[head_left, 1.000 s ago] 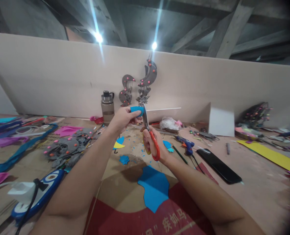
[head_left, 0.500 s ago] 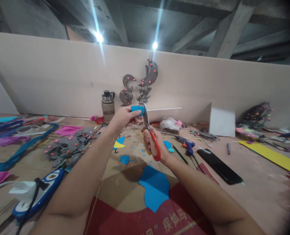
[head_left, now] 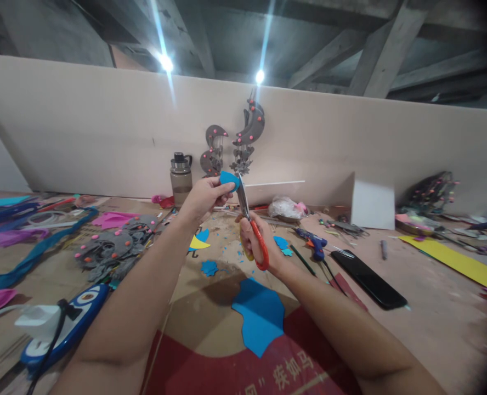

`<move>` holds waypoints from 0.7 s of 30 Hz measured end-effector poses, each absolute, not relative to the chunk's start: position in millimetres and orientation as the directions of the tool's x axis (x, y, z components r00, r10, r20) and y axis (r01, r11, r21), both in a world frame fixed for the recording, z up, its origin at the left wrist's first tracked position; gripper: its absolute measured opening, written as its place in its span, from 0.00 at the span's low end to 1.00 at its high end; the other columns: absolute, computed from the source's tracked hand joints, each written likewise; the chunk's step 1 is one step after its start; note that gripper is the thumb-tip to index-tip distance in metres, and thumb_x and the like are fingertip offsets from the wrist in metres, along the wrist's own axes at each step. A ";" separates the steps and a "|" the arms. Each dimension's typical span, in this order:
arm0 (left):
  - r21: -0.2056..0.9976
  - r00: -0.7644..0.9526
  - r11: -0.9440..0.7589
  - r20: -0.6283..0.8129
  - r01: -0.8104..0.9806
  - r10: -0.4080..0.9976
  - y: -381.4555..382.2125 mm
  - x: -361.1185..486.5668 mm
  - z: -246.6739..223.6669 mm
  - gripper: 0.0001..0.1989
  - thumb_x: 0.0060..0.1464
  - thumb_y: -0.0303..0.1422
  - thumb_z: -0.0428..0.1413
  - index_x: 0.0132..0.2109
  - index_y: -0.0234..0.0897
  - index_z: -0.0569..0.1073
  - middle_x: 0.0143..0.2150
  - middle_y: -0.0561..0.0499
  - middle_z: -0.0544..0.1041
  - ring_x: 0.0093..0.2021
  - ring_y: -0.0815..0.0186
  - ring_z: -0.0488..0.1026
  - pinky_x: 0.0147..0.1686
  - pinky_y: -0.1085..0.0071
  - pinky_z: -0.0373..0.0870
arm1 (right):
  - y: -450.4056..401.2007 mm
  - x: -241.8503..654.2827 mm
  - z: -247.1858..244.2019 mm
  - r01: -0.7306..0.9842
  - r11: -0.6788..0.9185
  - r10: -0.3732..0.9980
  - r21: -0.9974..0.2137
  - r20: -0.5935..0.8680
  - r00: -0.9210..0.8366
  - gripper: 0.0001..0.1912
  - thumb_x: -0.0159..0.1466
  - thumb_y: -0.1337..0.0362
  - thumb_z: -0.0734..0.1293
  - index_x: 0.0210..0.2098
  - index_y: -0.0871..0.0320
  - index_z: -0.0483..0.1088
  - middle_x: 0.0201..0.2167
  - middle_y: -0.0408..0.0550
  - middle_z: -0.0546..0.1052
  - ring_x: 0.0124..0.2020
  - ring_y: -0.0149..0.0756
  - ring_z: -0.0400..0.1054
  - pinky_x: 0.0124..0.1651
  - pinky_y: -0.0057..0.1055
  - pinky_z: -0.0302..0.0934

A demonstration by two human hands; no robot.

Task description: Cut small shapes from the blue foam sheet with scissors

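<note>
Between the fingers of my left hand (head_left: 208, 196) is a small blue foam piece (head_left: 228, 179), held up in front of the wall. My right hand (head_left: 254, 237) grips scissors (head_left: 243, 200) with red and yellow handles, their blades pointing up at the right edge of the piece. Whether the blades touch the foam is hard to make out. Below my hands, a larger blue foam sheet (head_left: 260, 317) with curved cut edges lies on the cardboard. A blue flower-shaped cutout (head_left: 209, 267) and a yellow crescent (head_left: 199, 242) lie to its upper left, among tiny blue scraps.
A bottle (head_left: 181, 178) stands by the wall, left of my hands. Grey moon ornaments (head_left: 250, 126) hang on the wall. At right lie a blue glue gun (head_left: 315, 241), a black phone (head_left: 369, 278) and a yellow strip (head_left: 457, 264). Grey cutouts (head_left: 114, 247) are heaped at left.
My left hand has turned the blue foam piece and shifted slightly left, so more of its curved outline shows. The scissors have tilted a little left. Everything on the table stays put.
</note>
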State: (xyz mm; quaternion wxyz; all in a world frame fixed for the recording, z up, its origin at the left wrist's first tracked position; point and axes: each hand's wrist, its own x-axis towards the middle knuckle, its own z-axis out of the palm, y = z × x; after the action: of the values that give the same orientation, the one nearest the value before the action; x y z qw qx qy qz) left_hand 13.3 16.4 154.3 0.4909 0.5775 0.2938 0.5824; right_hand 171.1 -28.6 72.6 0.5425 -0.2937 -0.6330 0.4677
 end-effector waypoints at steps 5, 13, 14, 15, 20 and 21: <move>0.911 0.175 -0.363 0.397 -0.198 0.901 19.9 14.0 150.8 0.14 0.42 0.35 0.68 0.28 0.32 0.72 0.21 0.56 0.67 0.21 0.77 0.60 0.21 0.78 0.53 | -25.2 171.4 72.3 -0.130 0.431 0.850 -0.893 0.450 -0.274 0.19 0.66 0.44 0.63 0.41 0.54 0.62 0.19 0.33 0.56 0.14 0.24 0.51 0.15 0.22 0.51; 0.918 0.184 -0.363 0.390 -0.162 0.902 16.3 15.8 151.1 0.13 0.41 0.36 0.67 0.28 0.32 0.72 0.21 0.56 0.67 0.20 0.77 0.59 0.22 0.77 0.52 | -22.6 171.6 71.6 -0.176 0.396 0.855 -0.901 0.432 -0.287 0.22 0.63 0.41 0.64 0.39 0.52 0.59 0.20 0.33 0.55 0.15 0.24 0.49 0.15 0.22 0.49; 0.917 0.187 -0.363 0.390 -0.163 0.901 16.2 15.7 151.3 0.13 0.42 0.36 0.67 0.28 0.32 0.72 0.21 0.56 0.67 0.20 0.77 0.59 0.22 0.77 0.52 | -22.5 171.6 71.2 -0.179 0.394 0.857 -0.902 0.431 -0.283 0.22 0.63 0.41 0.65 0.39 0.52 0.59 0.20 0.33 0.55 0.15 0.24 0.49 0.15 0.22 0.49; 0.917 0.191 -0.364 0.391 -0.163 0.900 16.3 15.6 151.3 0.13 0.42 0.36 0.67 0.28 0.32 0.72 0.21 0.56 0.67 0.20 0.77 0.59 0.22 0.77 0.52 | -22.4 171.6 71.0 -0.182 0.391 0.859 -0.902 0.429 -0.278 0.22 0.62 0.41 0.65 0.39 0.52 0.60 0.20 0.33 0.55 0.15 0.24 0.49 0.15 0.22 0.48; 0.916 0.200 -0.369 0.396 -0.160 0.896 16.9 15.0 151.1 0.13 0.43 0.35 0.67 0.29 0.32 0.72 0.21 0.56 0.67 0.21 0.77 0.59 0.22 0.77 0.52 | -23.4 171.4 71.6 -0.198 0.363 0.870 -0.910 0.407 -0.278 0.22 0.62 0.42 0.65 0.38 0.52 0.60 0.20 0.33 0.54 0.15 0.24 0.48 0.14 0.22 0.48; 0.915 0.203 -0.369 0.397 -0.161 0.895 16.9 14.9 151.2 0.13 0.43 0.35 0.67 0.29 0.32 0.72 0.21 0.56 0.67 0.21 0.77 0.59 0.22 0.77 0.52 | -23.8 171.3 71.8 -0.206 0.355 0.872 -0.912 0.402 -0.278 0.21 0.62 0.42 0.65 0.38 0.52 0.60 0.20 0.33 0.54 0.15 0.24 0.47 0.14 0.22 0.47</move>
State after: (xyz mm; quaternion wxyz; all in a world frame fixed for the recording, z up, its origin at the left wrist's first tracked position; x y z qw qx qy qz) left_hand 14.9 16.9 151.2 0.4751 0.6128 0.2996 0.5559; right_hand 171.3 -23.8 71.8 0.5380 -0.2675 -0.6231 0.5008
